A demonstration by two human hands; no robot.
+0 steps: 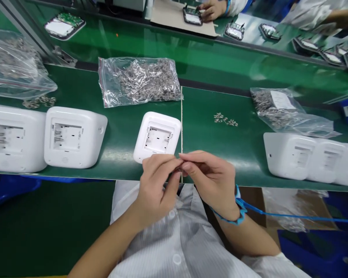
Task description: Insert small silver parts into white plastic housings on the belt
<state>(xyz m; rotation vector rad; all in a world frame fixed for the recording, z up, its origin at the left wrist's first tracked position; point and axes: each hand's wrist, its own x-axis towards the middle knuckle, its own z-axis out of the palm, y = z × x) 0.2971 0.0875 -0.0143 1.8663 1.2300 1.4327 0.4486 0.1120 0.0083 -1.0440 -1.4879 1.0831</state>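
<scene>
My left hand (159, 183) and my right hand (211, 179) meet at the fingertips above the bench's front edge. Both are closed in a pinch around a small metal piece, mostly hidden by the fingers, so its exact kind is unclear. Just beyond my left hand, a white plastic housing (142, 144) lies with its square battery bay facing up. Loose small metal contacts (225, 119) lie on the green bench beyond my right hand. My right wrist wears a blue strap (240, 210) with a cord running off to the right.
White housings stand at left (75, 154) and in an overlapping row at right (284, 154). Clear bags of metal parts lie at the back (150, 81), far left (14, 65) and right (272, 106). Across the bench, a co-worker's hand (211, 9) touches a dark-framed unit (193, 17).
</scene>
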